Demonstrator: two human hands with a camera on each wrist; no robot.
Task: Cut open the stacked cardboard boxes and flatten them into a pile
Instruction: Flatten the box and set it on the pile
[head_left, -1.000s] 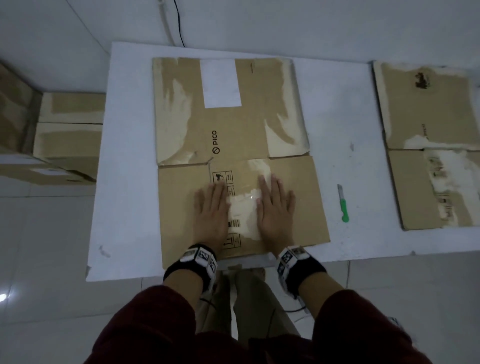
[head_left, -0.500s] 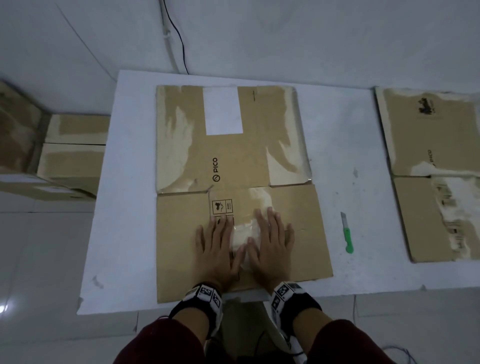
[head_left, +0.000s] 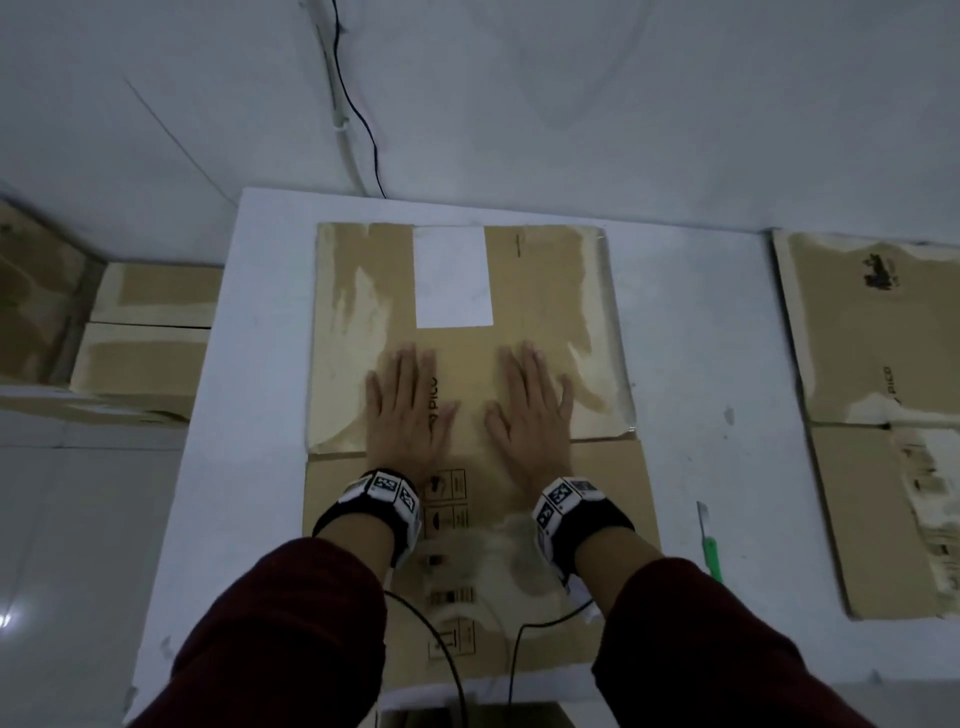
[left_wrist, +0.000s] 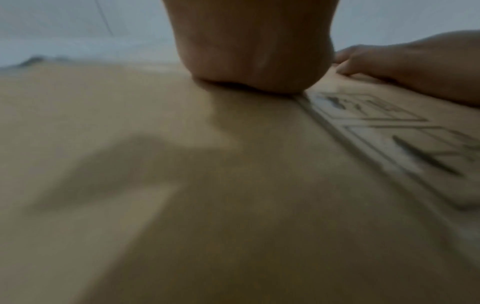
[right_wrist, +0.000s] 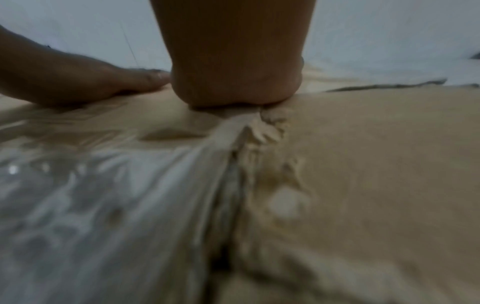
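A flattened brown cardboard box (head_left: 545, 291) with a white label and "PICO" print lies on the white table (head_left: 260, 415). My left hand (head_left: 408, 402) presses flat on its far panel, fingers straight and spread. A little to the right, my right hand (head_left: 532, 405) presses flat on the same panel. The heels of both palms sit near the fold between the far and near panels. In the left wrist view the heel of my left hand (left_wrist: 249, 51) rests on the cardboard (left_wrist: 182, 185). The right wrist view shows my right palm (right_wrist: 233, 61) above torn tape (right_wrist: 103, 195).
A green-handled knife (head_left: 709, 545) lies on the table right of the box. Another flattened box (head_left: 883, 415) lies at the table's right end. Several uncut boxes (head_left: 145, 343) stand on the floor to the left. Cables hang off the near edge.
Both hands have slid from the near panel forward onto the far panel and spread apart. The head view has tilted up, so the box sits lower in the frame.
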